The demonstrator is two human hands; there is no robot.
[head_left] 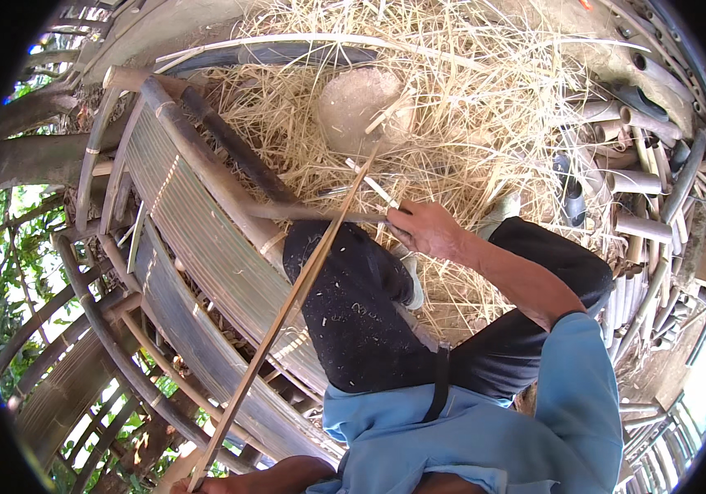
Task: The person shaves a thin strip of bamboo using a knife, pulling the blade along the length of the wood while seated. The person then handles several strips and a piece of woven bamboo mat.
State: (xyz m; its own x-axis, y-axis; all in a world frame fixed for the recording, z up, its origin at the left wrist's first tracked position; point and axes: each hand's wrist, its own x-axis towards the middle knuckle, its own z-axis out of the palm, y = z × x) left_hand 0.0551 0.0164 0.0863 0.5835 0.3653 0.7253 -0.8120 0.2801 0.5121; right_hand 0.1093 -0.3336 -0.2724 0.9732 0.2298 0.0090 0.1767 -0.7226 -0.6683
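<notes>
My right hand (427, 230) is closed round a knife, held above my knees. Its long greyish blade (312, 213) points left and is blurred. A short pale stick (373, 183) juts from the same hand; whether it belongs to the knife I cannot tell. A long, thin bamboo strip (275, 329) slants across my thigh, passing by the blade. At the lower edge, my left hand (209, 486) grips the strip's near end, partly cut off by the picture. The strip's far end reaches over the shavings on the ground.
Pale bamboo shavings (485, 99) cover the ground round a stone-like block (361, 107). On the left stands a slatted bamboo bench (197, 198). Cut bamboo tubes (645, 181) are stacked at right. A dark sandal-like object (568, 189) lies by the shavings.
</notes>
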